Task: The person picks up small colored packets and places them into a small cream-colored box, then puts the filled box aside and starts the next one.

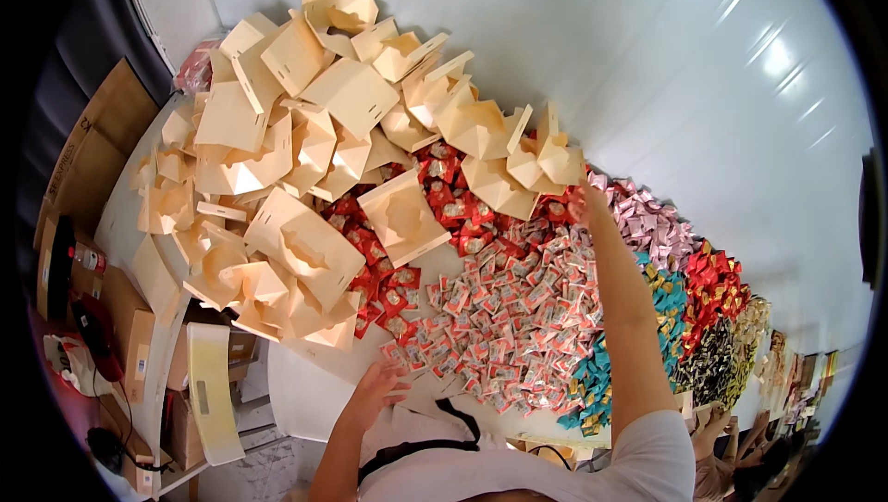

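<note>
My left hand is held low near the table's front edge, its fingers apart and nothing in them. Just beyond it lies a wide heap of small white-and-red wrapped packets. My right arm stretches far across the heap. At its end my right hand is beside the rightmost cream folded carton and some red wrapped packets. Its fingers are too small and partly hidden to show whether they grip anything. Many more cream cartons with cut-out openings are piled at the left and back.
Further right lie heaps of pink packets, teal packets, red-and-gold packets and black-and-gold packets. A co-worker's arm shows at the lower right. Cardboard boxes stand at the left, and a pale wall rises behind.
</note>
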`<state>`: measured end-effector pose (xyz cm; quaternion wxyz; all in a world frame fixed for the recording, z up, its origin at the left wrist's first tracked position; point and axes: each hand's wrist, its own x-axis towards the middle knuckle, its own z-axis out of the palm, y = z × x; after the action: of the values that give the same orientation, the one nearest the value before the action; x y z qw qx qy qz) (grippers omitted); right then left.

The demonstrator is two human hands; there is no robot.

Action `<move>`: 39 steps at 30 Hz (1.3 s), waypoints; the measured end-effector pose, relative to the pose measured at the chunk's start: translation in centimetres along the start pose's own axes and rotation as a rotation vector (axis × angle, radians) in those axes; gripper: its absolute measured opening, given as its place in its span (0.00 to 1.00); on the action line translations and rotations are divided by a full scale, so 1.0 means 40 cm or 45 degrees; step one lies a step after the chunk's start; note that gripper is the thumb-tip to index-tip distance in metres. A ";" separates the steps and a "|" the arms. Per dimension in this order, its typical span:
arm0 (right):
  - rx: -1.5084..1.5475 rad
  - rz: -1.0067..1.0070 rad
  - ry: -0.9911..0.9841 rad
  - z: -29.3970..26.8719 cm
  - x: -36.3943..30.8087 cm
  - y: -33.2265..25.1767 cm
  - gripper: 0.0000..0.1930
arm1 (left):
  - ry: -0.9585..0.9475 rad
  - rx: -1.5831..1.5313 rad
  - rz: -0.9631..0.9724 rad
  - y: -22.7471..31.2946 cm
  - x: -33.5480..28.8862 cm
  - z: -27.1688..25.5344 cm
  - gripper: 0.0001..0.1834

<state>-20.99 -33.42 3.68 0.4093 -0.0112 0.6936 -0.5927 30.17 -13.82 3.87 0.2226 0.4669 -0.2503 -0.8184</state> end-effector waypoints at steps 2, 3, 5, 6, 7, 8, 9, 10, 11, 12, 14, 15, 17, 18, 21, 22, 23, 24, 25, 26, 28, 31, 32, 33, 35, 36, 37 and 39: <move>0.062 -0.070 0.066 0.005 0.055 0.016 0.11 | -0.007 -0.020 0.013 -0.021 0.002 -0.017 0.20; 0.092 -0.173 0.090 0.017 0.079 0.026 0.11 | 0.008 -0.023 0.027 -0.034 -0.009 -0.036 0.21; 0.263 -0.208 0.094 0.040 0.113 0.042 0.11 | 0.061 -0.063 0.043 -0.041 -0.033 -0.061 0.22; 0.345 -0.218 0.110 0.037 0.129 0.048 0.10 | 0.085 -0.104 0.045 -0.040 -0.047 -0.067 0.22; 0.351 -0.422 0.040 0.025 0.152 0.041 0.09 | 0.114 -0.146 0.054 -0.030 -0.058 -0.074 0.22; 0.349 -0.624 -0.003 -0.032 0.179 0.031 0.08 | 0.128 -0.043 0.019 -0.018 -0.062 -0.079 0.22; 0.334 -0.816 -0.035 -0.082 0.187 0.042 0.07 | 0.120 -0.011 0.042 -0.011 -0.061 -0.087 0.23; 0.338 -0.885 0.043 -0.038 0.122 0.067 0.05 | 0.168 0.012 0.067 -0.009 -0.071 -0.105 0.24; 0.337 -0.966 0.117 0.020 -0.002 0.051 0.03 | 0.208 0.028 0.100 -0.005 -0.079 -0.120 0.24; 0.267 -1.072 0.058 0.002 -0.070 0.051 0.03 | 0.178 -0.001 0.159 0.009 -0.067 -0.121 0.26; -0.034 -1.086 -0.331 -0.006 -0.256 0.078 0.04 | 0.148 -0.068 0.264 0.055 -0.039 -0.114 0.29; -0.167 -1.031 -0.363 -0.001 -0.326 0.122 0.03 | 0.078 -0.142 0.321 0.083 -0.007 -0.099 0.31; -0.697 -0.918 -0.624 -0.006 -0.500 0.193 0.13 | -0.055 -0.169 0.426 0.132 0.030 -0.060 0.37; -0.973 -1.095 -0.783 -0.020 -0.544 0.245 0.17 | -0.139 -0.132 0.476 0.151 0.045 -0.045 0.41; -1.040 -1.366 -1.203 0.031 -0.662 0.322 0.17 | -0.152 0.469 0.276 0.184 0.073 -0.024 0.47; -1.100 -1.307 -1.238 0.044 -0.690 0.340 0.18 | -0.082 0.654 0.133 0.178 0.069 -0.013 0.50; -1.158 -1.248 -1.274 0.057 -0.715 0.348 0.18 | -0.112 0.647 0.121 0.158 0.069 -0.031 0.48; -1.180 -1.011 -1.401 0.079 -0.731 0.337 0.19 | -0.136 0.637 0.111 0.118 0.073 -0.060 0.47; -1.196 -0.770 -1.521 0.107 -0.732 0.309 0.20 | -0.158 0.626 0.101 0.074 0.070 -0.085 0.45; -1.207 -0.527 -1.617 0.131 -0.717 0.277 0.20 | -0.133 0.462 0.044 0.041 0.056 -0.118 0.40; -1.259 -0.956 -1.552 0.170 -0.614 0.248 0.25 | 0.006 0.256 -0.099 0.047 -0.009 -0.119 0.40; -1.527 -1.477 -0.952 0.273 -0.311 0.275 0.27 | 0.047 -0.034 -0.050 0.010 -0.051 -0.164 0.40; -1.783 -1.598 -0.879 0.304 -0.250 0.290 0.27 | 0.043 -0.130 0.010 -0.011 -0.062 -0.184 0.40; -2.035 -1.704 -0.812 0.336 -0.210 0.318 0.28 | 0.063 -0.168 -0.010 -0.028 -0.076 -0.201 0.40; -2.206 -1.785 -0.737 0.402 -0.187 0.343 0.29 | 0.095 -0.241 -0.039 -0.050 -0.099 -0.229 0.41; -2.297 -1.814 -0.689 0.416 -0.181 0.359 0.30 | 0.109 -0.232 -0.058 -0.055 -0.113 -0.237 0.40; -2.336 -1.779 -0.715 0.436 -0.187 0.359 0.30 | 0.125 -0.239 -0.057 -0.062 -0.123 -0.238 0.39; -2.435 -1.679 -0.740 0.434 -0.193 0.341 0.31 | 0.122 -0.252 -0.063 -0.064 -0.121 -0.225 0.39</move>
<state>0.64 -39.60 -2.72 -0.0061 -0.7979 0.5957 0.0921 39.95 -10.77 1.50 0.2591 0.4872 -0.1456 -0.8212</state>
